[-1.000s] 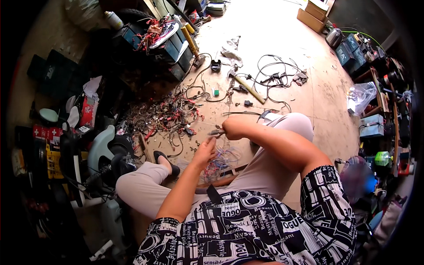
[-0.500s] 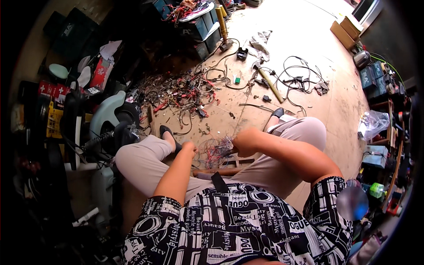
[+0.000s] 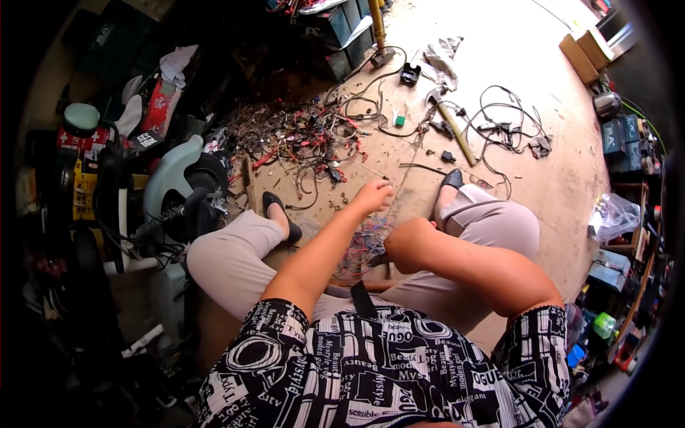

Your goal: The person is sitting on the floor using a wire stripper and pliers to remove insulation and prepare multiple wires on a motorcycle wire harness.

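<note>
My left hand [image 3: 374,197] is raised over the floor in front of my lap, its fingers loosely bent and slightly apart. I see nothing between them. Below it, between my knees, lies a tangle of thin coloured wires [image 3: 362,245], mostly red, blue and grey. Beside the tangle my right hand [image 3: 409,244] is closed in a fist, its back toward me. A dark grey piece [image 3: 378,260] shows at its left edge. What the fist holds is hidden.
A heap of mixed wire scrap [image 3: 303,139] spreads over the floor ahead. A hammer [image 3: 454,130] and a looped black cable [image 3: 503,118] lie to the right. A pale green vehicle-like shell [image 3: 171,167] stands on the left. A clear plastic bag [image 3: 615,217] sits at the right.
My left hand has moved forward and right, away from my left thigh, and its fingers have loosened. My right hand has shifted slightly right and nearer. The whole view has turned a little.
</note>
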{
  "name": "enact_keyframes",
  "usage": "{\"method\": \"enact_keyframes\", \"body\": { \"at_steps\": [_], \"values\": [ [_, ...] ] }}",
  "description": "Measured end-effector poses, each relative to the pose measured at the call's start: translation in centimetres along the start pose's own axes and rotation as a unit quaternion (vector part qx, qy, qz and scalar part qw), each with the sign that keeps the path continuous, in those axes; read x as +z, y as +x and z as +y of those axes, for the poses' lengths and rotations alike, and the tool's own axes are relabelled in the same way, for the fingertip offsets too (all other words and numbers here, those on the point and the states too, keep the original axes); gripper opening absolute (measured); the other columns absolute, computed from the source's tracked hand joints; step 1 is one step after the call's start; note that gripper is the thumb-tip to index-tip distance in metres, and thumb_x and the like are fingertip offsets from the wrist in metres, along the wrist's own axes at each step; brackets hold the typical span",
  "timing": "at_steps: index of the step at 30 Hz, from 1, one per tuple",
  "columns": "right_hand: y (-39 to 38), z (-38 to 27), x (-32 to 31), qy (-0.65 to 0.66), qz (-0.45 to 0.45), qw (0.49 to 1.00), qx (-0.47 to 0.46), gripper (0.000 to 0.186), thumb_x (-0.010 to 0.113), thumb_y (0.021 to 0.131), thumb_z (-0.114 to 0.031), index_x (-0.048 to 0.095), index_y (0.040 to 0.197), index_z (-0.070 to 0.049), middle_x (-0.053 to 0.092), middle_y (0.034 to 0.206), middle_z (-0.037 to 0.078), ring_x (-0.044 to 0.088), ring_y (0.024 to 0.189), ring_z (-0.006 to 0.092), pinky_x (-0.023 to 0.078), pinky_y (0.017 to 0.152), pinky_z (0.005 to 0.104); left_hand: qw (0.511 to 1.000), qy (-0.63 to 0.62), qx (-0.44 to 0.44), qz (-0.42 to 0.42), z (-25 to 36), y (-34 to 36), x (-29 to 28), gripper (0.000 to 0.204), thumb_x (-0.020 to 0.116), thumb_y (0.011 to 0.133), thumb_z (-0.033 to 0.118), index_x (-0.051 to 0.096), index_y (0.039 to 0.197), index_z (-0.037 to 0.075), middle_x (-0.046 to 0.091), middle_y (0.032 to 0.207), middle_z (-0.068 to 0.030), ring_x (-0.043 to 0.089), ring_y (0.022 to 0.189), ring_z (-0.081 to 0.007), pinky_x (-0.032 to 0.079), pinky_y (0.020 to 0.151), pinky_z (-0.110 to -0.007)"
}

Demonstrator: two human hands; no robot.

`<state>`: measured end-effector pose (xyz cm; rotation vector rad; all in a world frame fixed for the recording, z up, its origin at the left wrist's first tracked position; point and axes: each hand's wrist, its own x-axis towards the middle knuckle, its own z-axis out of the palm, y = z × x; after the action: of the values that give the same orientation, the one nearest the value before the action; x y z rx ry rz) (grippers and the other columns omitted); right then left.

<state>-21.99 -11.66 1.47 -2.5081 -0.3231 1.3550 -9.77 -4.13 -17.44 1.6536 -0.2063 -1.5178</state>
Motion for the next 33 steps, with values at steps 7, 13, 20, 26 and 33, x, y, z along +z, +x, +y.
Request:
{"method": "enact_keyframes", "body": {
  "at_steps": [7, 13, 20, 26, 33],
  "values": [
    [-1.7, 0.6, -0.9, 0.042, 0.217, 0.974, -0.044, 0.021, 0.054, 0.077, -0.017, 0.063, 0.087, -0.002, 0.065, 0.083, 0.014, 0.065, 0.076, 0.0305, 0.051, 0.064, 0.0414, 0.989, -0.011, -0.12, 0.088, -8.2, 2.9, -3.9, 0.043, 0.056, 0.086, 0.025, 0.053, 0.125, 0.006, 0.063, 0.105, -0.0093, 0.063, 0.083, -0.0208, 0.05, 0.066, -0.031],
    [-2.3, 0.6, -3.8, 0.05, 0.205, 0.977, -0.031, 0.02, 0.051, 0.08, -0.016, 0.059, 0.093, -0.002, 0.062, 0.084, 0.012, 0.061, 0.081, 0.0281, 0.046, 0.07, 0.0393, 0.931, 0.279, -0.039, 0.231, -11.5, 6.2, -10.4, 0.044, 0.058, 0.083, 0.019, 0.052, 0.125, 0.005, 0.06, 0.112, -0.0157, 0.058, 0.105, -0.031, 0.047, 0.089, -0.038],
    [-1.6, 1.1, -4.9, 0.03, 0.168, 0.984, -0.054, 0.015, 0.051, 0.079, -0.017, 0.057, 0.085, -0.004, 0.059, 0.079, 0.008, 0.057, 0.074, 0.0245, 0.042, 0.065, 0.0357, 0.851, 0.411, 0.043, 0.323, -8.7, 8.5, -15.0, 0.048, 0.052, 0.085, 0.011, 0.044, 0.132, 0.009, 0.044, 0.135, -0.0139, 0.046, 0.122, -0.0311, 0.04, 0.099, -0.039],
    [-1.0, 1.3, -4.7, 0.043, 0.165, 0.985, -0.029, 0.015, 0.051, 0.081, -0.018, 0.057, 0.085, -0.005, 0.059, 0.079, 0.008, 0.058, 0.074, 0.0242, 0.042, 0.065, 0.0362, 0.827, 0.528, -0.073, 0.178, -5.3, 11.0, -15.6, 0.045, 0.052, 0.086, 0.01, 0.047, 0.13, 0.016, 0.053, 0.125, -0.0099, 0.054, 0.11, -0.0313, 0.045, 0.091, -0.041],
    [-0.9, 1.4, -4.5, 0.049, 0.199, 0.978, -0.029, 0.016, 0.05, 0.081, -0.018, 0.057, 0.087, -0.005, 0.06, 0.079, 0.009, 0.059, 0.074, 0.0251, 0.043, 0.065, 0.0374, 0.825, 0.541, 0.045, 0.156, -2.5, 6.4, -15.8, 0.019, 0.059, 0.087, 0.03, 0.067, 0.102, 0.02, 0.057, 0.099, -0.0078, 0.057, 0.094, -0.029, 0.046, 0.08, -0.041]
  ]
}}
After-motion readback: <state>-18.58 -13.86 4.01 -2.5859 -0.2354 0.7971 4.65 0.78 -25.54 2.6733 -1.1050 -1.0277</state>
